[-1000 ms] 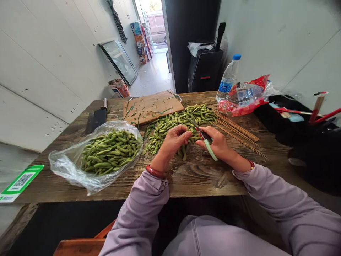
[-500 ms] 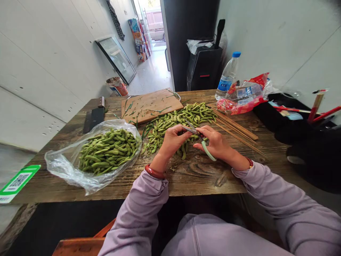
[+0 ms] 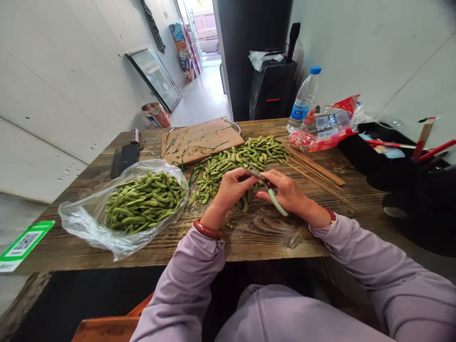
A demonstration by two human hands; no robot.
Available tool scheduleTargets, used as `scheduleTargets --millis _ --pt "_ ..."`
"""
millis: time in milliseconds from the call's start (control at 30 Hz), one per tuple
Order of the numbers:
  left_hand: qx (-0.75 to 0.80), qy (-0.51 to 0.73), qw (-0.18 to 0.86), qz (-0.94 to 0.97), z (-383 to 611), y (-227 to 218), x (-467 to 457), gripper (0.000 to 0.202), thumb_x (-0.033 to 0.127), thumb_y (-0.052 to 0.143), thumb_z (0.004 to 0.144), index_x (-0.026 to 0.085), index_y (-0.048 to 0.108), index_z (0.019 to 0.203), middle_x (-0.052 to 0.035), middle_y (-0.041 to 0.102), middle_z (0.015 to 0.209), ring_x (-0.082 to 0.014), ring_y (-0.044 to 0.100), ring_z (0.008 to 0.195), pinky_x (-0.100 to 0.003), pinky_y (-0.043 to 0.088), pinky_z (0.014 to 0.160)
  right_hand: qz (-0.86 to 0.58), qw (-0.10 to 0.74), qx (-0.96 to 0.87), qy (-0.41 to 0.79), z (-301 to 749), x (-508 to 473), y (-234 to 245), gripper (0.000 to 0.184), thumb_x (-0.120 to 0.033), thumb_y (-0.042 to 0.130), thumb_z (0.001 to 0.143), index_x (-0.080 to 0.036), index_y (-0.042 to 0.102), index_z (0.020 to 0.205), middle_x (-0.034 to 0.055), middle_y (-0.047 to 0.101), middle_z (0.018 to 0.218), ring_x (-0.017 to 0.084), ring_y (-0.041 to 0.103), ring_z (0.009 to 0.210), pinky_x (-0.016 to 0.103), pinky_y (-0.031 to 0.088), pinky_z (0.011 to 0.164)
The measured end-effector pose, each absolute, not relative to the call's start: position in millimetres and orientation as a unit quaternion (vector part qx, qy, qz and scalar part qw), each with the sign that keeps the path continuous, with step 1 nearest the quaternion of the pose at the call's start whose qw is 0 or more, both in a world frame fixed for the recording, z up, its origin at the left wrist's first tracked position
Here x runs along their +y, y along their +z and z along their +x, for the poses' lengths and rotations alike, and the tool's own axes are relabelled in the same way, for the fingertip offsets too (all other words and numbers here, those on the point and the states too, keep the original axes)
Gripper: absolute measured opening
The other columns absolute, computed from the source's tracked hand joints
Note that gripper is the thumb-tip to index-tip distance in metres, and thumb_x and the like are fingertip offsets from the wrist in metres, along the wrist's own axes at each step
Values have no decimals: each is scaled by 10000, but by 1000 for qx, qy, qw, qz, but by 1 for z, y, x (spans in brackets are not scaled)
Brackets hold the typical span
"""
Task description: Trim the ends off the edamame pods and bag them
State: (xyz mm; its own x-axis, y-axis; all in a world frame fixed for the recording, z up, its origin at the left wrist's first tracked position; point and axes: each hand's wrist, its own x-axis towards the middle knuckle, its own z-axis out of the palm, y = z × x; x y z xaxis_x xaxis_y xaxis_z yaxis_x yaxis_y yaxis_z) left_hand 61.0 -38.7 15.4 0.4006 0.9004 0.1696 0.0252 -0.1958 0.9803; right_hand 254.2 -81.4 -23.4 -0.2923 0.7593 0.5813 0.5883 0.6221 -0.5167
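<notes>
My right hand is closed around a pair of scissors with pale green handles, and their dark blades point left and away from me. Close against the blades, my left hand pinches what looks like an edamame pod, mostly hidden by the fingers. Both hands are just above the near edge of a loose pile of edamame pods on the wooden table. Left of my left hand, more pods fill an open clear plastic bag.
Behind the pile lies a cutting board with green scraps; a cleaver is to its left. Thin wooden skewers lie on the right. Beyond them are a water bottle, a red plastic wrapper and a black holder.
My hands have barely moved. The scissors' handle has swung slightly left and down, and the blades look closer together. The whole view has shifted a little.
</notes>
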Motion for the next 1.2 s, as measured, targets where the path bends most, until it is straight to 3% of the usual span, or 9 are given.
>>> scheduleTargets --millis 233,433,767,1200 --pt "371 439 520 632 58 18 -36 156 288 808 720 144 762 761 -8 659 734 -103 535 702 -218 417 655 -452 395 -793 110 257 -82 -21 413 -431 690 903 -236 629 1261 79 666 1010 248 651 896 382 545 813" --pt "351 494 636 478 51 22 -31 278 346 858 665 155 689 775 49 531 635 -33 394 501 -172 262 439 -476 423 -765 96 259 -78 -23 458 -445 693 890 -236 612 1290 81 658 981 252 642 857 403 556 794" --pt "324 494 706 392 51 26 -32 332 277 889 632 138 626 779 54 570 656 -16 474 497 -126 284 414 -463 411 -780 87 256 -82 -23 541 -441 726 868 -221 570 1338 106 648 1105 239 655 846 408 577 782" --pt "342 463 698 425 59 23 -38 347 319 897 628 137 619 728 38 575 643 -25 486 501 -136 298 417 -446 429 -781 82 254 -82 -23 526 -491 686 893 -223 570 1331 93 633 1040 238 620 841 401 555 778"
